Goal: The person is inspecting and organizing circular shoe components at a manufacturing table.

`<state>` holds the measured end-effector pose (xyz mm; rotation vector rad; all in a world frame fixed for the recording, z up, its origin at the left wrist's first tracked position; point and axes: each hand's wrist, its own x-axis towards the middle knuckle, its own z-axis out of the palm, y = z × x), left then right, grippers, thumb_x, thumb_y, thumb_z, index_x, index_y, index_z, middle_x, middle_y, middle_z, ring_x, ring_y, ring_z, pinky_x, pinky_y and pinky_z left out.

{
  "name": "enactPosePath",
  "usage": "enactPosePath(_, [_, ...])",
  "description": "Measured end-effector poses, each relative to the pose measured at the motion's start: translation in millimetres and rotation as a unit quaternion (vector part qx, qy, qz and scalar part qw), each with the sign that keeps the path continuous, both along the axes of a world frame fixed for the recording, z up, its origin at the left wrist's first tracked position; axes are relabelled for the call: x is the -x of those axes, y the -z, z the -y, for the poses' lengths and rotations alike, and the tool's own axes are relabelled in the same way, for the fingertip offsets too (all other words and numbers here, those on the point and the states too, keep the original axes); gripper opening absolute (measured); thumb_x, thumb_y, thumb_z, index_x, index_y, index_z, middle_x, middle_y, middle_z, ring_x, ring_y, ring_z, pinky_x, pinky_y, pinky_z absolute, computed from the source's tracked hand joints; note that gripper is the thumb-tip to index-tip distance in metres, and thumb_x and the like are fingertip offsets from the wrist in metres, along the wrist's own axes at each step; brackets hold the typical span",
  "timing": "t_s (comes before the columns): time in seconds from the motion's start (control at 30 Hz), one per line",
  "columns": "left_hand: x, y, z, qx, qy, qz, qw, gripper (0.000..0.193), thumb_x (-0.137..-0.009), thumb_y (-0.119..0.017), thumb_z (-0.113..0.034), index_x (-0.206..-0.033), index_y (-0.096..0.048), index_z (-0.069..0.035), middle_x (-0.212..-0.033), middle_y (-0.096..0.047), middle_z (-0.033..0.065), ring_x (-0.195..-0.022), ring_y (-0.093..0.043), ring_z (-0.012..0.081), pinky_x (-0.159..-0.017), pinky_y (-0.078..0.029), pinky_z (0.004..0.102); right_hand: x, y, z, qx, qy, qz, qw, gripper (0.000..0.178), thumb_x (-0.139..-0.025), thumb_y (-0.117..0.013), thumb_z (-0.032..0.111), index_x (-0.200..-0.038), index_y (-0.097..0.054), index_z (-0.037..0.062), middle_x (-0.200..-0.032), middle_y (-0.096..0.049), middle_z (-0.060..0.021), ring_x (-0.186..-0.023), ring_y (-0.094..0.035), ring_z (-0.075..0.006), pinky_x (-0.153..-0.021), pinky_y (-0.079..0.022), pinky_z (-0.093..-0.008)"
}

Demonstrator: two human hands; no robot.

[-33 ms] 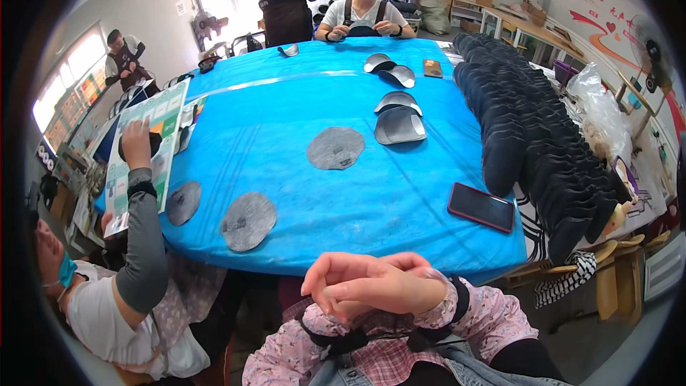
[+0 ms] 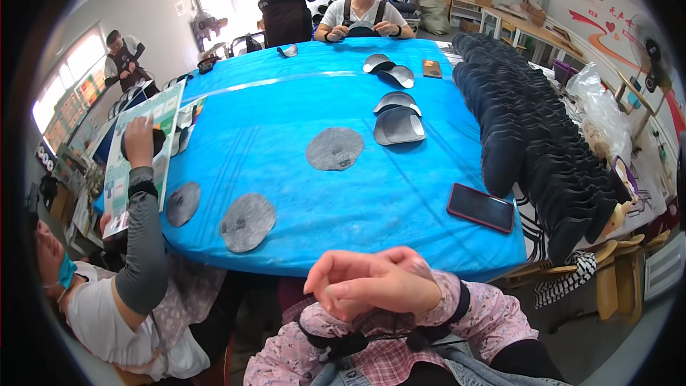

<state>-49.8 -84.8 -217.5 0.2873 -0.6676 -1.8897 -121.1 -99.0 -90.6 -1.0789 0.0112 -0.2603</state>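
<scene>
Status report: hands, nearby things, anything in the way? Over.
Right hand overlaps mostly hidden left hand; nothing visibly held. Three gray discs on blue table, ahead and leftward. Phone on table, ahead and right, possibly an obstruction.

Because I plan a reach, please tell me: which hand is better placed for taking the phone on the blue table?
The right hand, I judge: the phone lies toward that side, and this hand partly covers the left hand.
</scene>
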Motion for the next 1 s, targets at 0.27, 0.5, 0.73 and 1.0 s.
enactPosePath(0.27, [-85.1, -34.3, 3.4, 0.041, -0.229, 0.356, 0.905, 0.031, -0.094, -0.055, -0.015, -0.120, -0.051, 0.000, -0.113, -0.057, 0.0081, -0.107, -0.055, 0.0166, -0.093, -0.043, 0.0295, 62.9, 23.5, 39.5, 0.266, 0.323, -0.015, 0.908, 0.017, -0.093, -0.054, 0.010, -0.107, -0.057, 0.0001, -0.091, -0.058, -0.0052, -0.080, -0.055, -0.0099, -0.074, -0.046, -0.0243])
enactPosePath(0.5, [-173.5, -12.9, -36.1, 0.112, -0.464, 0.682, 0.554, 0.018, -0.086, -0.057, -0.009, -0.102, -0.061, -0.002, -0.100, -0.057, 0.0109, -0.098, -0.055, 0.0234, -0.087, -0.042, 0.0318, 162.7, 81.2, 86.5, 0.664, 0.460, -0.321, 0.494, 0.052, -0.074, -0.074, 0.022, -0.116, -0.053, 0.0014, -0.124, -0.049, -0.0179, -0.113, -0.048, -0.0352, -0.097, -0.037, -0.0427])
enactPosePath(0.73, [-142.6, 14.4, -21.1, 0.119, -0.465, 0.618, 0.623, 0.024, -0.086, -0.056, -0.005, -0.110, -0.057, -0.001, -0.103, -0.058, 0.0114, -0.094, -0.057, 0.0204, -0.084, -0.045, 0.0300, 142.6, 70.6, 113.5, 0.676, 0.388, -0.292, 0.554, 0.064, -0.073, -0.075, 0.030, -0.124, -0.048, 0.0006, -0.127, -0.046, -0.0208, -0.116, -0.046, -0.0369, -0.097, -0.038, -0.0431])
enactPosePath(1.0, [-111.0, 31.7, 3.9, 0.169, -0.541, 0.706, 0.424, 0.037, -0.078, -0.057, -0.002, -0.115, -0.055, -0.005, -0.097, -0.062, 0.0080, -0.086, -0.059, 0.0239, -0.078, -0.043, 0.0362, 52.7, 85.4, 259.7, 0.830, 0.345, -0.322, 0.298, 0.024, -0.069, -0.069, 0.013, -0.089, -0.057, 0.0094, -0.091, -0.057, -0.0077, -0.092, -0.057, -0.0234, -0.070, -0.044, -0.0369])
